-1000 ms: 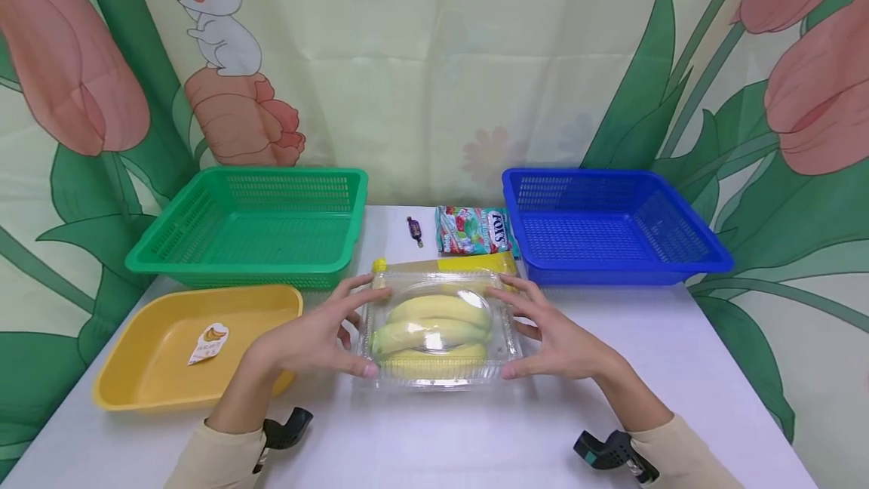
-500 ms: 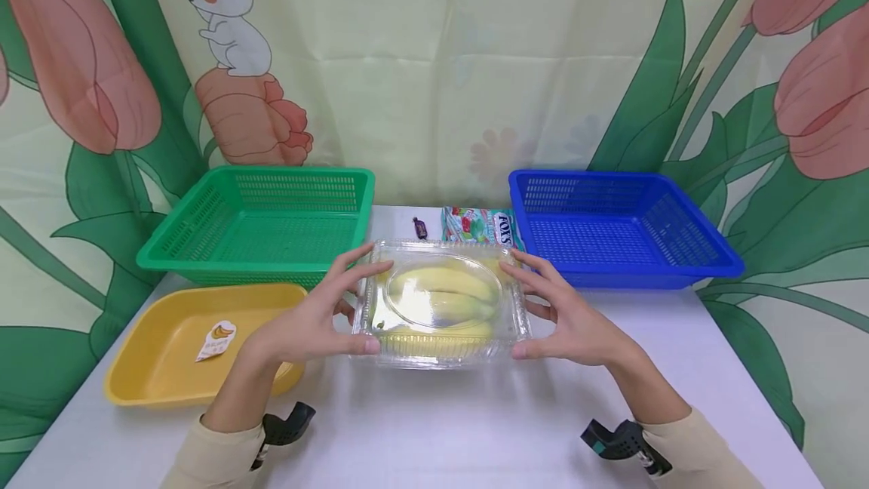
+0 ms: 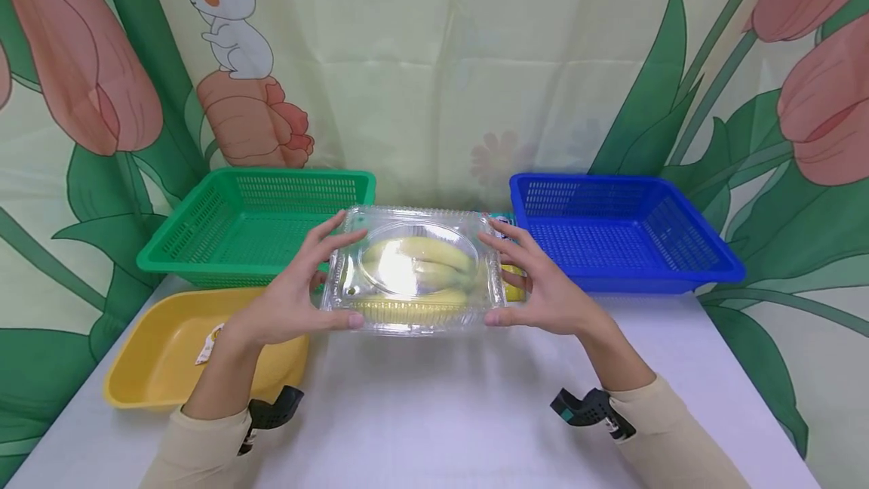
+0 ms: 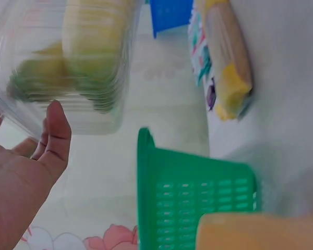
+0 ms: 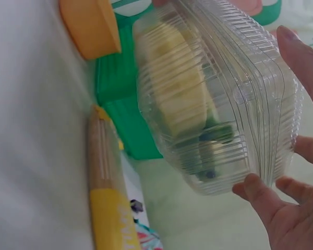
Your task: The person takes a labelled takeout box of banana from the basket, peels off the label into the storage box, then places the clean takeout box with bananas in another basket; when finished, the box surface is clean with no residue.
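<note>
Bananas (image 3: 421, 251) lie inside a clear plastic clamshell box (image 3: 494, 285) with its lid down. My left hand (image 3: 288, 296) grips the box's left side, thumb at the near edge and fingers at the far edge. On the opposite side my right hand (image 3: 543, 289) grips it the same way. Both wrist views show the box raised off the table and tilted. Below it, in the right wrist view, lies a long yellow-and-brown packet (image 5: 105, 208), mostly hidden from the head view. The left wrist view also shows a small purple wrapped candy (image 4: 211, 95) and a candy bag (image 4: 198, 52).
A green basket (image 3: 254, 275) stands at the back left and a blue basket (image 3: 627, 283) at the back right. The yellow tray (image 3: 145, 361), with a banana-print label (image 3: 206, 347) in it, sits in front of the green basket. A patterned curtain (image 3: 407, 96) hangs behind.
Both hands have lifted the box of bananas off the table and carried it up and away, lately a little to the left. It now covers the purple candy and most of the packets.
</note>
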